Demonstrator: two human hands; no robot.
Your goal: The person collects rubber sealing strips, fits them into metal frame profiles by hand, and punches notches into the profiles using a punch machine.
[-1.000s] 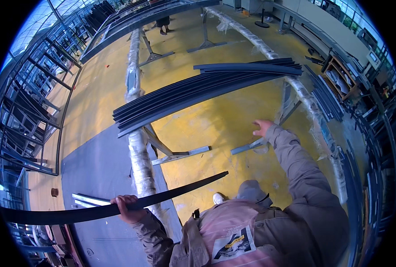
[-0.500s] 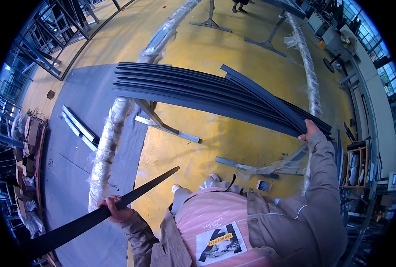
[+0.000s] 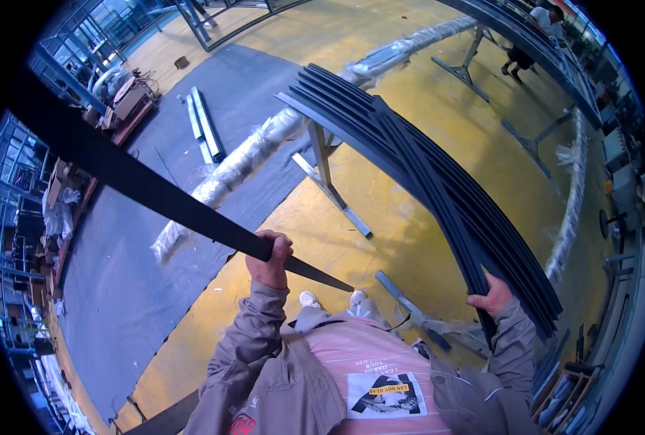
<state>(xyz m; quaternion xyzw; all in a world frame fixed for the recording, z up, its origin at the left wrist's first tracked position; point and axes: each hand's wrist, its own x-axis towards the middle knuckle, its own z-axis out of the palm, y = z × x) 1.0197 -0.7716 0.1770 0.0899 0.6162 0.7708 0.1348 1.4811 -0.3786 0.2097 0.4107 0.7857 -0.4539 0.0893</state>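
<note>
My left hand (image 3: 269,262) is closed round a long dark flat metal strip (image 3: 166,196), which slants from the upper left down toward my shoes. On the right, my right hand (image 3: 493,296) grips the near end of a dark metal profile (image 3: 431,177). That profile lies slantwise on top of a stack of similar long dark profiles (image 3: 507,225). The stack's far end rests on a plastic-wrapped beam (image 3: 279,130); what carries its near end is hidden beneath it.
Metal trestle legs (image 3: 333,192) stand below the stack. Two grey metal bars (image 3: 205,127) lie on a dark floor mat (image 3: 148,261). Another wrapped beam (image 3: 572,196) runs along the right. A co-worker (image 3: 547,29) is at the far right. Boxes (image 3: 130,101) line the left.
My view has turned, so the stack appears steeper and farther right. The strip in my left hand has swung up at its outer end. My right hand still grips the slanted profile.
</note>
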